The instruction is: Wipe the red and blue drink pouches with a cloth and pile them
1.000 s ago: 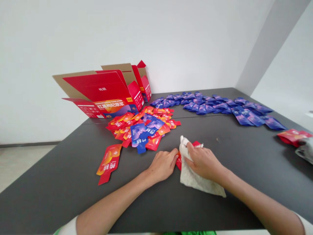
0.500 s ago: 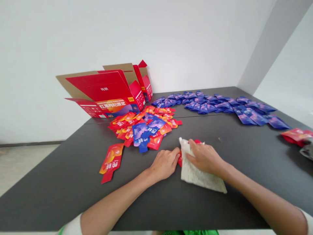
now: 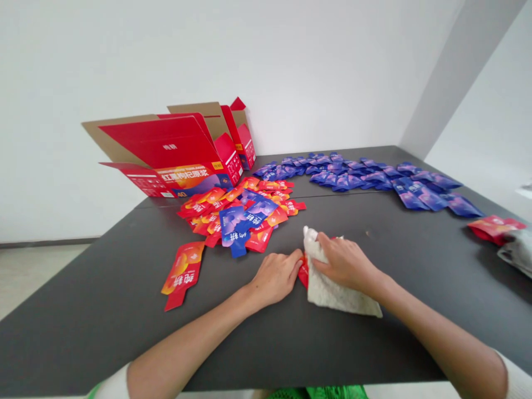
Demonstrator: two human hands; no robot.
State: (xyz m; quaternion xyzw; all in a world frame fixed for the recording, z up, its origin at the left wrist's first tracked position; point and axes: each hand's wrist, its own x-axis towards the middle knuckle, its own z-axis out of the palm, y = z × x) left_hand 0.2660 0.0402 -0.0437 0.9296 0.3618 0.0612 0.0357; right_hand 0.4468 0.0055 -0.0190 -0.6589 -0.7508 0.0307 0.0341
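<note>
My right hand (image 3: 343, 260) is closed on a whitish cloth (image 3: 336, 296), pressing it down over a red pouch (image 3: 304, 271) on the table. Most of that pouch is hidden under the cloth and my fingers. My left hand (image 3: 277, 278) pinches the pouch's left end, its fingertips close beside the cloth. To the left lies a single flat red-and-orange pouch-shaped piece (image 3: 183, 271) with a narrow tab. Beyond my left hand is a heap of similar red pieces (image 3: 214, 208), with a few blue pieces (image 3: 233, 221) on top.
Two open red cartons (image 3: 183, 147) stand at the back left against the wall. Many blue pouches (image 3: 369, 176) lie in overlapping rows along the back and right of the dark table (image 3: 124, 343). At the right edge are red pouches (image 3: 494, 228) beside a greyish crumpled item (image 3: 518, 252).
My right hand and the cloth have shifted slightly over the pouch, and a bit more red shows on its left side. My left hand keeps its hold. The whole view has turned slightly.
</note>
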